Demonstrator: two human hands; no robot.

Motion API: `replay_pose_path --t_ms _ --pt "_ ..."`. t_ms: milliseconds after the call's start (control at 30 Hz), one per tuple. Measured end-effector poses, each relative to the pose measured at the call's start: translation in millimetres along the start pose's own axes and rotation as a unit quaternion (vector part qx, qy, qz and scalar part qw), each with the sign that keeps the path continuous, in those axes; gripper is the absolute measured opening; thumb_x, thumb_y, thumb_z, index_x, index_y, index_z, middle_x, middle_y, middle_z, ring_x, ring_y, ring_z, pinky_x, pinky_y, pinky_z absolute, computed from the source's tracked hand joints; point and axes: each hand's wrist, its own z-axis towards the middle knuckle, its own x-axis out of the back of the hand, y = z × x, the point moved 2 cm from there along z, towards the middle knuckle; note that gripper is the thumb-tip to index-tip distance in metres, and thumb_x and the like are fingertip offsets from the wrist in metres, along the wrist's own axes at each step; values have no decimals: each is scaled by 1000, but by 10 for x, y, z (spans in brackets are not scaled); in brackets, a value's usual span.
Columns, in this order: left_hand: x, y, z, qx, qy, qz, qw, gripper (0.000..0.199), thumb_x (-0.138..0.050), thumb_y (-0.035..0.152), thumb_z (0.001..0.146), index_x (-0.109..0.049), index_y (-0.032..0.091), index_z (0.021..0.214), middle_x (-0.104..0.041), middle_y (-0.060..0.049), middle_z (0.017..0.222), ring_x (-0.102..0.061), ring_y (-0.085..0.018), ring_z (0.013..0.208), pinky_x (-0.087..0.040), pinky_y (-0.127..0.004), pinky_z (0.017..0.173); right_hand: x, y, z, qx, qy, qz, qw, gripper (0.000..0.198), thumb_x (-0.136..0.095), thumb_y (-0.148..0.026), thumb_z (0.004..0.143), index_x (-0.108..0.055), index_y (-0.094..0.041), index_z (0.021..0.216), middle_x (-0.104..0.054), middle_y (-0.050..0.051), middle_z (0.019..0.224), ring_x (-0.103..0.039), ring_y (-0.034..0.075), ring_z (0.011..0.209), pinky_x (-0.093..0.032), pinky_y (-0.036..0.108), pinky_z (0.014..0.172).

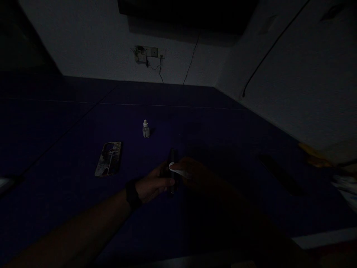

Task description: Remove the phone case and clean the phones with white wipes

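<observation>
My left hand (154, 183), with a dark band on its wrist, grips a dark phone (172, 189) turned so that its narrow edge faces up. A white cloth (181, 172) is pinched in my right hand (195, 173), and a fingertip presses it onto the phone's edge. Deep shadow hides most of the right hand's fingers and the phone's faces. Left of the hands lies a phone case (108, 159) with a dark and light picture on it. Beyond them a small clear bottle (146, 132) with a white dropper top stands upright.
The blue surface (167, 115) reaches back to a pale wall with sockets and plugs (149, 53). A long dark object (279, 173) lies to the right. Farther right are a yellowish item (315, 155) and white crumpled material (346, 186). The light is very dim.
</observation>
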Motion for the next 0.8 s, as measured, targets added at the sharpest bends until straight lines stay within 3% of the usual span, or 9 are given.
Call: replay_pose_path --t_ms 233,433,633,800 --pt "-3 -6 14 1 15 -19 1000 59 -86 22 72 -58 21 124 -61 -8 113 -60 -16 92 -47 -24 74 -50 41 63 -53 34 -22 998 51 -47 -9 90 -51 -26 137 -63 9 118 -63 21 102 -54 37 88" --pt "1 -13 14 4 19 -21 1000 54 -86 21 72 -59 19 119 -63 -6 105 -60 -15 89 -46 -22 69 -26 19 -4 0 -20 -4 1000 51 -55 -14 86 -55 -25 135 -66 9 123 -67 20 102 -56 35 83" --pt "-40 23 13 -1 17 -14 1000 62 -86 22 72 -57 22 127 -63 -8 116 -62 -17 96 -47 -24 76 -62 74 39 -53 56 31 997 52 -51 -13 86 -54 -24 137 -67 10 130 -65 23 116 -53 42 97" --pt "-39 20 9 -3 12 -33 999 55 -86 23 71 -59 19 119 -65 -6 104 -62 -17 90 -46 -24 73 -11 1 12 -23 0 84 996 49 -53 -13 86 -56 -23 134 -68 9 128 -67 21 113 -56 37 93"
